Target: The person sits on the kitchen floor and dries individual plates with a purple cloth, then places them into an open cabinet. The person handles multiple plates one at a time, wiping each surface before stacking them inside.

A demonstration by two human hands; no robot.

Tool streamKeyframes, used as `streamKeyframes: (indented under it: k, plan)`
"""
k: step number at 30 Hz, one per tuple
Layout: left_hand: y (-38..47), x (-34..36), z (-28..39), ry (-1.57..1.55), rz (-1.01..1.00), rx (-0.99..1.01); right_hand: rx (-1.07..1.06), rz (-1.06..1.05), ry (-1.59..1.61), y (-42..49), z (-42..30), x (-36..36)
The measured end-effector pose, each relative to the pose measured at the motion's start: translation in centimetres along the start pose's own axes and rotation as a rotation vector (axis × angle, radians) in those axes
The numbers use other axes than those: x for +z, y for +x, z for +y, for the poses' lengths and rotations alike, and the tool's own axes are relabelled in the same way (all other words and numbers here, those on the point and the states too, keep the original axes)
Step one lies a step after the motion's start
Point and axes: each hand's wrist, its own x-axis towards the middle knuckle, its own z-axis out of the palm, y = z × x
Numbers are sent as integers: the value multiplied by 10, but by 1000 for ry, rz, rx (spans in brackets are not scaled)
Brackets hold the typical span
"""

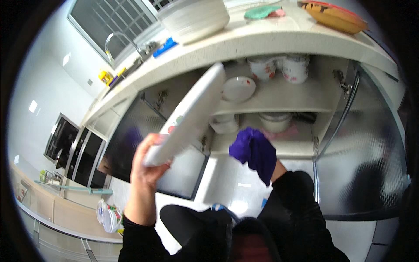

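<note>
My left hand (149, 163) grips one end of a white oval plate (190, 118) with a coloured fruit pattern, tilted up on edge before the open cabinet. A purple cloth (253, 150) is bunched over my right hand (279, 172), covering its fingers. Inside the cabinet, a small white dish (239, 89) sits on the upper shelf (284, 98), partly hidden by the plate. Farther back stand flower-patterned bowls (262, 68) and stacked white cups or bowls (295, 68).
Glass cabinet doors stand open at left (131, 131) and right (363, 147). Below are a lidded pot (275, 121) and a white container (225, 123). On the countertop (278, 41) rest a large tub (196, 19), a green cloth (262, 12) and a yellow-brown basket (337, 18). White buckets (110, 220) stand at lower left.
</note>
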Motion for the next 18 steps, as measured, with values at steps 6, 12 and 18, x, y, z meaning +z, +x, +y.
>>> streamKeyframes:
  k: [6, 12, 18]
  plan:
    - [9, -12, -104, 303, 214, -35, -242, 23, -41, -6, -18, 2]
    - [37, -30, -170, 514, 334, -117, -400, 96, -549, -4, -8, -18]
    - [46, -18, -200, 567, 298, -78, -443, 79, -983, -13, -4, -19]
